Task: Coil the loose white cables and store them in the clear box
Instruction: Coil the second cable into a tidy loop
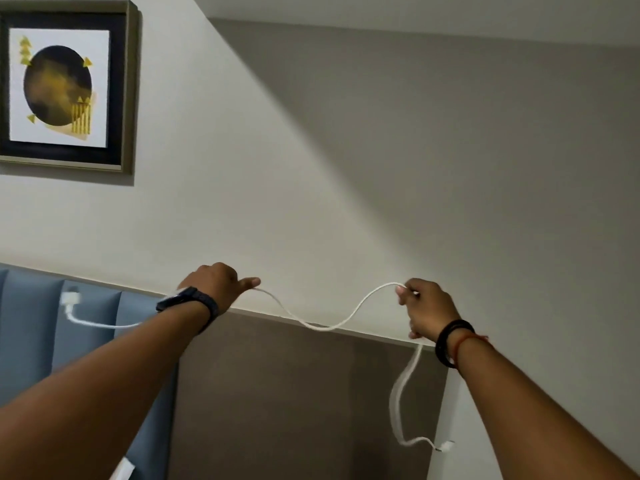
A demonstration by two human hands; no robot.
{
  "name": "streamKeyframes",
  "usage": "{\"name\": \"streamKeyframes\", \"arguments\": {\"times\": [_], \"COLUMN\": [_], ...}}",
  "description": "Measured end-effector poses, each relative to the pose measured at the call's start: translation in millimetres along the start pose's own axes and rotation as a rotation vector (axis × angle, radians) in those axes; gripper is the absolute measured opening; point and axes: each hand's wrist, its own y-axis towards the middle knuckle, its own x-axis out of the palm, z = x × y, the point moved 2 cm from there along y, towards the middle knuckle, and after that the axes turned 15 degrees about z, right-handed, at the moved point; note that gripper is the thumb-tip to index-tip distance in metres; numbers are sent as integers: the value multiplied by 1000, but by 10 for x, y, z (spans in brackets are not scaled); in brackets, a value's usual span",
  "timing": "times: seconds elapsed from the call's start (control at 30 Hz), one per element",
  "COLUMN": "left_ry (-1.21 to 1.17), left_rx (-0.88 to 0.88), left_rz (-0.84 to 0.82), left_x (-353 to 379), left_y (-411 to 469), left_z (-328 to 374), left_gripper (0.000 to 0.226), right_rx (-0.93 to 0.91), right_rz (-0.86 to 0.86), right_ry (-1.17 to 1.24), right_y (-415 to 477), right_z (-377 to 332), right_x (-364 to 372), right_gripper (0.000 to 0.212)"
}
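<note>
A white cable hangs in a slack curve between both raised hands, in front of the wall. My left hand pinches it at the left; its flat USB plug end sticks out further left past my wrist. My right hand grips it at the right, and the free tail dangles below that hand, blurred, ending in a small plug. The clear box is out of view.
A blue padded headboard fills the lower left, beside a brown panel. A framed picture hangs on the wall at upper left. A small white object shows at the bottom edge.
</note>
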Motion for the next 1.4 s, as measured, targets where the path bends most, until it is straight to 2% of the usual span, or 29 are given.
{"name": "streamKeyframes", "arguments": {"times": [0.07, 0.1, 0.2, 0.27, 0.33, 0.4, 0.53, 0.6, 0.67, 0.73, 0.8, 0.87, 0.9, 0.93, 1.07, 1.2, 1.33, 1.4], "left_ry": [-155, -317, -818, -940, -945, -995, -1057, -899, -642, -550, -697, -945, -996, -1003, -963, -1005, -990, -1006], "left_rx": [20, 1, -103, -66, 8, -22, -397, -482, -417, -276, -112, -78, -76, -77, -198, -331, -337, -307], "left_rz": [4, -26, -258, -380, -394, -333, 21, 124, 120, 159, 82, -197, -307, -345, -167, 34, 87, 48], "left_x": [67, 93, 93, 75, 61, 50, -24, -52, -42, -39, -53, -91, -98, -113, -169, -227, -297, -305], "left_y": [-104, -175, -346, -417, -431, -369, -72, 22, -1, -112, -264, -397, -441, -454, -334, -99, -8, -54], "left_z": [253, 401, 879, 1119, 1227, 1205, 784, 498, 400, 547, 855, 1173, 1279, 1327, 1320, 1171, 1150, 1220], "left_gripper": [55, 55, 59, 54, 39, 31, 32, 31, 25, 23, 45, 56, 60, 61, 48, 40, 46, 46], "right_rx": [-40, -82, -172, -210, -244, -255, -217, -186, -172, -151, -155, -168, -172, -176, -101, 120, 169, 146], "right_rz": [-25, -25, -40, -53, -62, -98, -190, -210, -227, -233, -239, -245, -245, -247, -308, -564, -846, -886], "right_ry": [32, 27, 31, 21, 30, 42, -30, -45, -34, -1, 34, 60, 70, 78, 177, 343, 628, 879], "right_y": [-47, -59, -86, -106, -114, -115, -104, -96, -102, -122, -155, -178, -184, -190, -228, -311, -469, -539], "right_z": [-189, -283, -491, -565, -580, -532, -259, -169, -196, -320, -478, -610, -655, -692, -713, -701, -965, -1196], "right_x": [109, 150, 242, 252, 224, 148, -73, -154, -168, -120, -42, 15, 24, 22, -33, -134, -181, -185], "right_gripper": [31, 31, 29, 27, 27, 28, 38, 42, 44, 45, 44, 44, 44, 44, 46, 47, 50, 45]}}
